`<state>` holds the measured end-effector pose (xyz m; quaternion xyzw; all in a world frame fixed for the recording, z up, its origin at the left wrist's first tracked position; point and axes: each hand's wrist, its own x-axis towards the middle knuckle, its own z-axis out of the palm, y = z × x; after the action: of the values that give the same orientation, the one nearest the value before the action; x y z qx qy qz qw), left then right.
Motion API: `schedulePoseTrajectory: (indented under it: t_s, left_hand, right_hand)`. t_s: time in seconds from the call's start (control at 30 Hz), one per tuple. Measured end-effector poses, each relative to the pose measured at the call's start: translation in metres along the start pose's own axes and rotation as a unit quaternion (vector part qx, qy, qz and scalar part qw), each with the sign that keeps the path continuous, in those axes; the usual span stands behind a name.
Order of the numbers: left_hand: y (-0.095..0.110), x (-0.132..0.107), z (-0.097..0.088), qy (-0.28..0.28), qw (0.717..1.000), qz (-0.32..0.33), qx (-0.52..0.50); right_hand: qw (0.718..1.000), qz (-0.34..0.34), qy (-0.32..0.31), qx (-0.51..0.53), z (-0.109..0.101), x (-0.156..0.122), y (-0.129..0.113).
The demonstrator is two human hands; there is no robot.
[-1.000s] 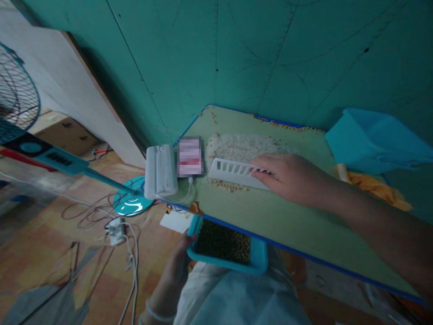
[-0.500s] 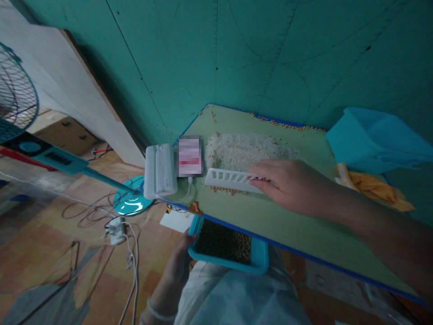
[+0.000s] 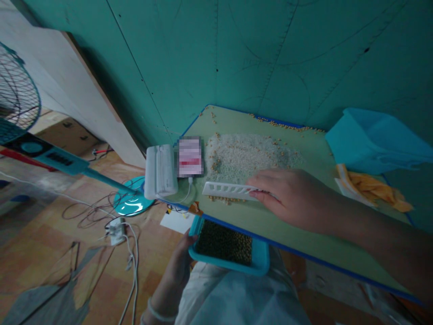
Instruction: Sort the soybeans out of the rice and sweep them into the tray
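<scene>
My right hand [image 3: 287,196] grips a white slotted plastic strip [image 3: 225,189], its long edge down on the pale green tabletop [image 3: 304,243]. A row of yellow beans [image 3: 226,199] lies along the strip's near side. Beyond the strip spreads a patch of white grains [image 3: 246,153] with yellow beans scattered through it. Below the table's front edge, my left hand [image 3: 183,255] holds the left end of a blue tray [image 3: 260,257], fingers partly hidden by it. Dark green and yellow beans [image 3: 223,241] fill much of that tray.
A white box-like device [image 3: 161,170] and a phone-like screen [image 3: 189,156] with a white cable stand at the table's left. At the right are a blue bin [image 3: 368,140] and an orange cloth [image 3: 375,185]. A fan [image 3: 61,158], cables and a power strip [image 3: 117,231] occupy the floor side.
My right hand has drawn the white strip a little toward the front edge, with the row of yellow beans ahead of it. My left hand and the tray have hardly moved.
</scene>
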<state>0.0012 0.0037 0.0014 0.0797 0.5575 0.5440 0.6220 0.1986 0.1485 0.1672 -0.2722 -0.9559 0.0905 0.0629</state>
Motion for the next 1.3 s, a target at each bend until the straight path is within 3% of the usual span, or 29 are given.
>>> schedulePoseTrajectory:
  t_s: [0.57,0.8,1.07,1.2,1.3]
  left_hand:
    - [0.004,-0.001,0.006,-0.024,0.999,-0.022,-0.004]
    - [0.001,0.002,0.005,0.011,0.999,-0.035,-0.006]
    - [0.003,0.009,0.004,0.015,0.999,-0.021,-0.019]
    - [0.005,0.006,0.006,0.019,1.0,-0.016,-0.019]
    - [0.006,0.004,0.009,0.015,1.0,-0.016,-0.014]
  right_hand:
    - [0.999,0.015,-0.006,0.045,0.003,-0.013,-0.004]
    - [0.998,0.016,-0.004,0.061,0.002,-0.017,-0.007]
    - [0.997,0.011,0.007,0.078,0.002,-0.022,-0.006]
    - [0.993,0.054,0.038,0.102,-0.003,-0.032,0.006]
    - [0.975,0.144,0.033,0.166,-0.008,-0.048,0.029]
